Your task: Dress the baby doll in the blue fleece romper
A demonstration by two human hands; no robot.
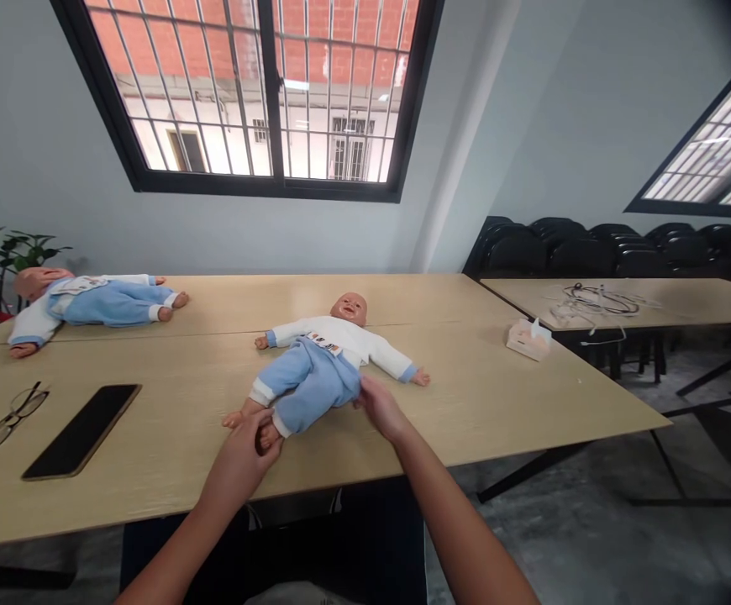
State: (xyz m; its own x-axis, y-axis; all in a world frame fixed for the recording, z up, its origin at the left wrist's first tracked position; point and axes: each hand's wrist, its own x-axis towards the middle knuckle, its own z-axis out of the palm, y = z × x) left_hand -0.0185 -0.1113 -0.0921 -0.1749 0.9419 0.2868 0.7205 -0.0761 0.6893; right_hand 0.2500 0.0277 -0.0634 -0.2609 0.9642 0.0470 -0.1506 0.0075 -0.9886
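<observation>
A baby doll (321,353) lies on its back on the table in front of me, head away from me and arms spread. It wears a white top (356,340) with blue cuffs and light blue pants (318,391) with white ankle cuffs. My left hand (243,454) is closed around the doll's foot nearer me, by the ankle cuff. At the doll's hip, my right hand (381,407) pinches the side of the pants; its fingertips are partly hidden. The pants' front reaches up over the lower part of the top.
A second, similarly dressed doll (110,300) lies at the back left. Glasses (3,424) and a black phone (81,433) rest at the left of the table (466,420). A tissue pack (529,339) sits to the right. Cables (598,300) lie on another table, near stacked black chairs (567,244).
</observation>
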